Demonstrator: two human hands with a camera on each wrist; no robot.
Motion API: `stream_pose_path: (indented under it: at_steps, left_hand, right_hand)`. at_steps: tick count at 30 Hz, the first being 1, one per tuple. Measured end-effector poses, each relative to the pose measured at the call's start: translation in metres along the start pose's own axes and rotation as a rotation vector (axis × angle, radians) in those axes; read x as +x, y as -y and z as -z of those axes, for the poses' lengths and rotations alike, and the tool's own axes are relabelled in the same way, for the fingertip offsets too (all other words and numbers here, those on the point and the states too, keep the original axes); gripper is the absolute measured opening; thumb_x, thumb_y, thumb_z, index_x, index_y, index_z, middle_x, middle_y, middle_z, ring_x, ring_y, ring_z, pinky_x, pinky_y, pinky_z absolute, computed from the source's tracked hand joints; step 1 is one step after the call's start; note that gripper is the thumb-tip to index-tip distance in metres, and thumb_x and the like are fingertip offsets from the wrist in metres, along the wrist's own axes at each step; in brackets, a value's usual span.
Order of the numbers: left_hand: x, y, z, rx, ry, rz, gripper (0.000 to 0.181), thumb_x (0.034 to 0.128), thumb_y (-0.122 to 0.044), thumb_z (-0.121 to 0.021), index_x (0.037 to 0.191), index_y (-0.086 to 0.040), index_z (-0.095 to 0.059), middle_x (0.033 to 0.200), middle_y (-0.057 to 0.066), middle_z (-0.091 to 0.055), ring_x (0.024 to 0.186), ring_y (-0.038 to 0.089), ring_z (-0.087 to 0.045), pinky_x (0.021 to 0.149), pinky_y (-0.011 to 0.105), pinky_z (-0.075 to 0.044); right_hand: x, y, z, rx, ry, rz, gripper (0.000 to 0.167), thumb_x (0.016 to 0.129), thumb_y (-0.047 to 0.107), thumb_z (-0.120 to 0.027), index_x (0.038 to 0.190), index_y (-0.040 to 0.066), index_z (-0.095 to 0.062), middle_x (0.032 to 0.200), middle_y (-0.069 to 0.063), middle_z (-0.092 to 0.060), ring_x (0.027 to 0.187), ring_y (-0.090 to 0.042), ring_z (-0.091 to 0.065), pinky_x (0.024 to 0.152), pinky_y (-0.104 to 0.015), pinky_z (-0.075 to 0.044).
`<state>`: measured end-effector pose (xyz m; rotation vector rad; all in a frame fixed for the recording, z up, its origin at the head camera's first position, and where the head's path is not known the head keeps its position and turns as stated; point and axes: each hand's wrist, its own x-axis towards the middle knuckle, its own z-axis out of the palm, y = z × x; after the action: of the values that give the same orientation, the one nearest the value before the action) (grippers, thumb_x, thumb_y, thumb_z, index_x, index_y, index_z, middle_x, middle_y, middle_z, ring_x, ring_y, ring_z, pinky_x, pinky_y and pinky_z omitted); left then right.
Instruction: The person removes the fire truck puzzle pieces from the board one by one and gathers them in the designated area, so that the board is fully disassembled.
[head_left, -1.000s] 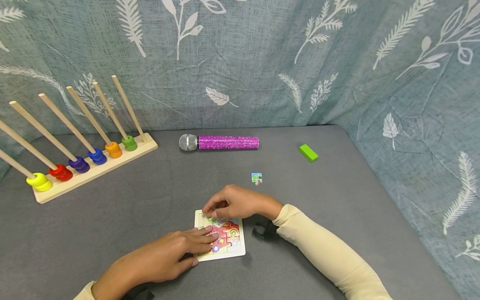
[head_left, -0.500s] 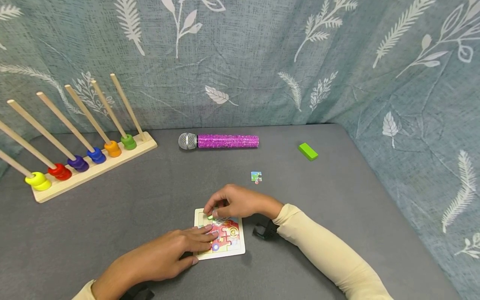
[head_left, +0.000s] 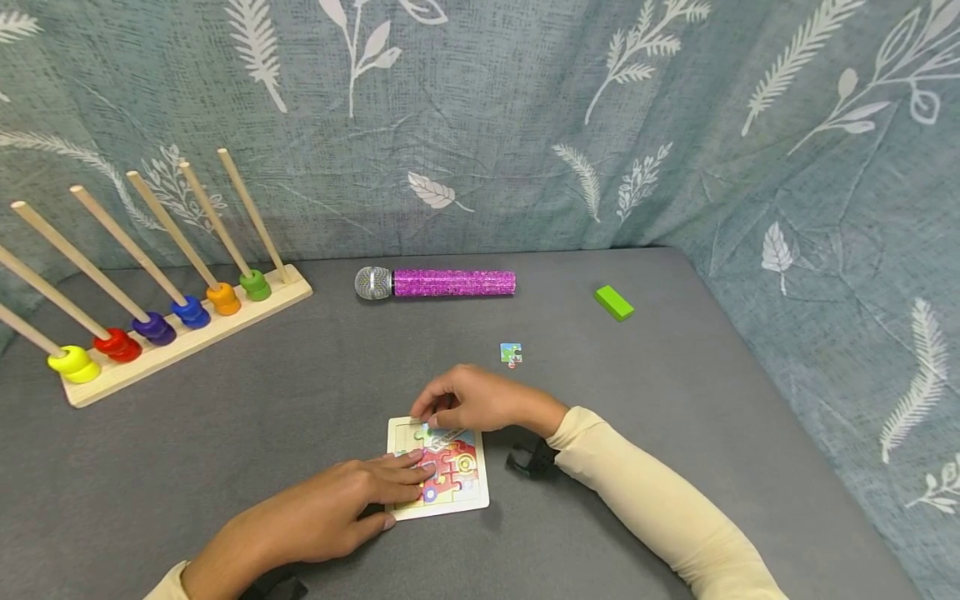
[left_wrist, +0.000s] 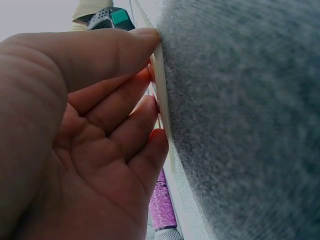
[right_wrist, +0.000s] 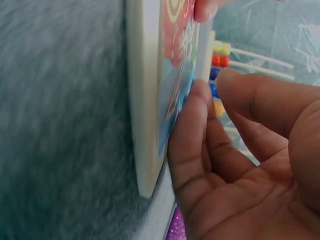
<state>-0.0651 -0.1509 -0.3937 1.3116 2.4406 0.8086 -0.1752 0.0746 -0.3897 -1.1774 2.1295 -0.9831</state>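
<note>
A small wooden jigsaw puzzle [head_left: 456, 479] with a pale frame and a red vehicle picture lies on the table. My left hand [head_left: 352, 504] rests on its left side, fingers extended over the pieces; in the left wrist view the thumb [left_wrist: 115, 52] touches the frame's edge. At the puzzle's top edge is my right hand [head_left: 476, 402], fingers bent lightly. In the right wrist view its index finger [right_wrist: 189, 135] touches the blue upper pieces, and the thumb stands apart with nothing visible between. A bare wooden patch shows at the puzzle's upper left. One loose jigsaw piece [head_left: 511, 353] lies behind the right hand.
A wooden bead abacus [head_left: 187, 340] with upright pegs stands at the left. Toward the back lie a microphone [head_left: 453, 282] with a glittery purple handle and a green block [head_left: 614, 302]. A patterned curtain [head_left: 480, 125] borders the table [head_left: 645, 417] behind and at the right.
My right fingertips have shifted slightly back toward the frame's top edge, showing more of the upper pieces. A green-marked piece beneath them now looks flatter. The left hand stays in place.
</note>
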Motion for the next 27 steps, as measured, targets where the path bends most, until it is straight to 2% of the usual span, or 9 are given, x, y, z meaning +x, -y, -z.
stream_pose_path:
  at_steps: [6,12,16,22,27]
  left_hand:
    - [-0.0007,0.0000,-0.0015,0.016,-0.013,-0.010,0.045,0.0887,-0.004,-0.067,0.133,-0.010,-0.061,0.140,0.004,-0.053,0.131,0.025,-0.046,0.099,0.047,-0.044]
    - [-0.0005,0.0005,-0.0007,-0.013,0.010,0.011,0.045,0.0902,-0.005,-0.066,0.134,-0.010,-0.060,0.142,0.004,-0.051,0.133,0.025,-0.044,0.101,0.048,-0.042]
    - [0.0003,0.0002,-0.0004,-0.015,0.012,0.011,0.045,0.0900,-0.004,-0.066,0.134,-0.010,-0.060,0.141,0.003,-0.052,0.133,0.025,-0.044,0.101,0.049,-0.042]
    - [0.0001,-0.0009,-0.0015,0.011,-0.010,-0.007,0.044,0.0884,-0.004,-0.067,0.132,-0.009,-0.062,0.139,0.003,-0.054,0.131,0.025,-0.047,0.099,0.049,-0.043]
    - [0.0003,-0.0010,-0.0016,0.016,-0.018,-0.010,0.045,0.0876,-0.003,-0.067,0.132,-0.009,-0.062,0.139,0.004,-0.054,0.131,0.025,-0.047,0.099,0.049,-0.043]
  right_hand:
    - [0.0011,-0.0012,-0.0027,-0.020,0.002,0.026,0.021,0.090,-0.004,-0.063,0.109,0.002,-0.072,0.093,0.000,-0.067,0.079,0.000,-0.056,0.071,-0.018,-0.049]
    - [-0.0009,0.0009,-0.0023,-0.046,0.000,0.021,0.024,0.089,-0.003,-0.065,0.111,0.003,-0.071,0.095,-0.001,-0.066,0.073,-0.002,-0.052,0.066,-0.018,-0.045]
    - [-0.0031,0.0032,-0.0002,-0.072,0.008,0.024,0.023,0.089,-0.001,-0.065,0.111,0.003,-0.071,0.095,0.000,-0.064,0.075,-0.001,-0.051,0.068,-0.018,-0.045]
    - [-0.0047,0.0014,0.0018,-0.051,0.005,0.013,0.018,0.090,-0.002,-0.063,0.105,0.000,-0.072,0.087,0.003,-0.061,0.075,-0.001,-0.051,0.068,-0.018,-0.046]
    - [-0.0059,0.0010,0.0030,-0.049,0.006,-0.013,0.015,0.089,-0.001,-0.064,0.102,0.002,-0.073,0.086,0.003,-0.062,0.075,-0.001,-0.053,0.068,-0.017,-0.047]
